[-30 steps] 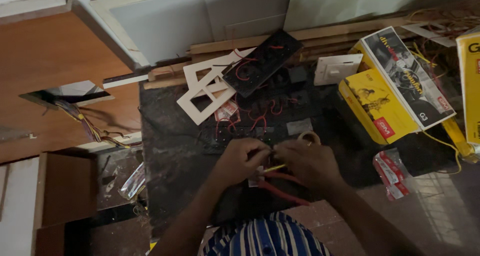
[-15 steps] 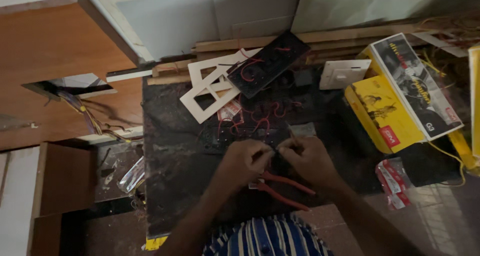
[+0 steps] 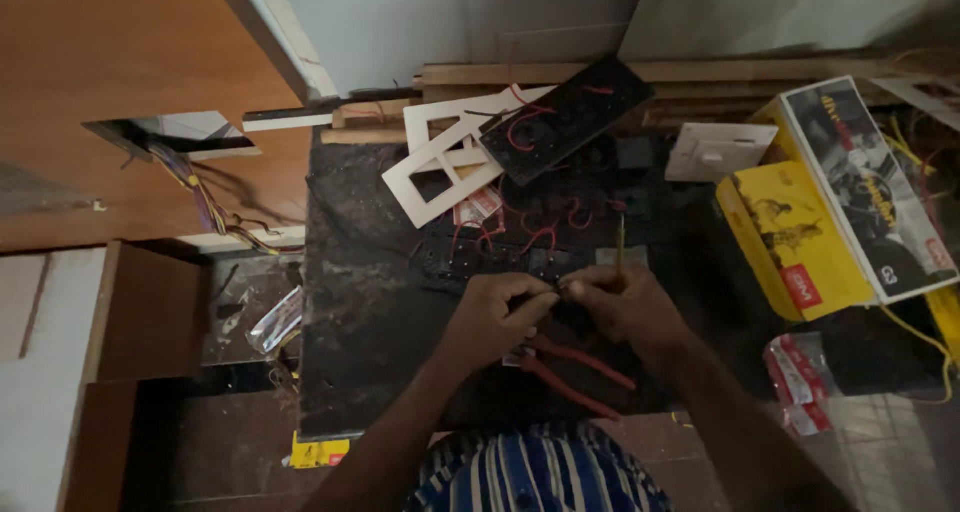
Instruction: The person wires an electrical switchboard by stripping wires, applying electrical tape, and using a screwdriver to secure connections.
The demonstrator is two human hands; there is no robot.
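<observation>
Red-handled pliers (image 3: 575, 370) lie on the dark worktop (image 3: 370, 312) just under both hands. Left hand (image 3: 492, 317) and right hand (image 3: 622, 307) meet fingertip to fingertip, pinching what seems a small wire end; beyond them, red wires (image 3: 540, 234) and white switch frames (image 3: 445, 162)

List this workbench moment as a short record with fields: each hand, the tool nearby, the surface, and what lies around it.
left hand: pinching a small dark piece, fingertips meeting the other hand
right hand: gripping a thin yellowish stick that points away from the person
tool: red-handled pliers lying under the wrists
surface: dark slab
around: white frame plates, black panel with red wires, yellow boxes
</observation>
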